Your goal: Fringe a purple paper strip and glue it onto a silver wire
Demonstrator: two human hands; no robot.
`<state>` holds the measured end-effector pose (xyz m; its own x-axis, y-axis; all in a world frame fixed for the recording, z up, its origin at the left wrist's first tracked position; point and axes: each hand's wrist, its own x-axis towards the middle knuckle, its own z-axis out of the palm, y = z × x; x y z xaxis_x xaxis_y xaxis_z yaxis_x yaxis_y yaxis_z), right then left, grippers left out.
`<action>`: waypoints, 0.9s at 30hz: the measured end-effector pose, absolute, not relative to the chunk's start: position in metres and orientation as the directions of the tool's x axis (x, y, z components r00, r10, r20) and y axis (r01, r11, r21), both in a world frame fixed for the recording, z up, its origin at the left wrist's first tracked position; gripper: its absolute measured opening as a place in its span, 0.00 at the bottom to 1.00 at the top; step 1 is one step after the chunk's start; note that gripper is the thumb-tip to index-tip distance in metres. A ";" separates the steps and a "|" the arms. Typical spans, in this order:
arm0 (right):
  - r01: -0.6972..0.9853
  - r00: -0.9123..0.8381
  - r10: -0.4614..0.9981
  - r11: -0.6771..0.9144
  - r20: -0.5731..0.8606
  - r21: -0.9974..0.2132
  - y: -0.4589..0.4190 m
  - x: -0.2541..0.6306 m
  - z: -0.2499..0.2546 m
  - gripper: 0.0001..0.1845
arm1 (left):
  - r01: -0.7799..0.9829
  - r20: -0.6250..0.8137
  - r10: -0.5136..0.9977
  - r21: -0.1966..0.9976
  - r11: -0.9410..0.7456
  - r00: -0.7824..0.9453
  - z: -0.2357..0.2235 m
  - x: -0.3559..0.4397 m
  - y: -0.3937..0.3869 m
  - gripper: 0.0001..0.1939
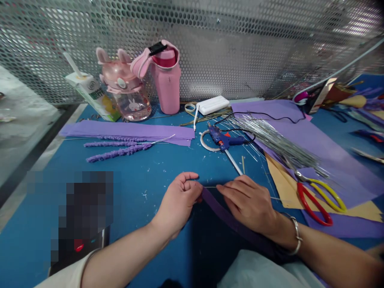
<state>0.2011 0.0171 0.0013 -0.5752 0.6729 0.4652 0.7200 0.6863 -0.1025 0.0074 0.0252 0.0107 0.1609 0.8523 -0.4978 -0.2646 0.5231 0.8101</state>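
Near the front of the blue table, my left hand (183,200) pinches the end of a purple paper strip (223,214), which droops away beneath my right forearm. A thin wire (211,187) runs level from the strip's end to my right hand (249,204), whose closed fingers grip it; its far end sticks out past that hand. Beyond my hands lies a blue glue gun (223,138) with a glue stick in its back. Finished-looking purple fringed stems (120,153) rest to the left beside a stack of purple strips (126,131).
Scissors (318,196) with red and yellow handles lie right, on purple and tan sheets beside a wire bundle (279,140). At the back stand a juice carton (93,96), a clear bottle (130,100), a pink bottle (168,86) and a white power bank (213,105) before a perforated metal panel.
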 end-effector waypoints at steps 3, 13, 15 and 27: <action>0.764 -0.572 0.725 0.641 0.385 -0.073 0.019 0.197 0.002 0.12 | -0.277 -0.448 0.878 0.833 0.479 0.169 0.008 0.008 0.025 0.19; 0.574 -0.666 0.613 0.785 0.425 -0.233 0.028 0.185 0.012 0.06 | -0.345 -0.356 0.914 0.848 0.403 0.194 0.010 0.009 0.018 0.19; 0.560 -0.596 0.697 0.716 0.398 -0.417 0.028 0.184 0.011 0.05 | -0.337 -0.343 0.918 0.856 0.393 0.200 0.011 0.009 0.017 0.17; 0.384 -0.350 0.919 -0.034 -0.180 -0.923 0.033 0.182 0.007 0.12 | -0.067 -0.153 0.952 0.982 0.176 0.266 0.003 0.005 0.008 0.23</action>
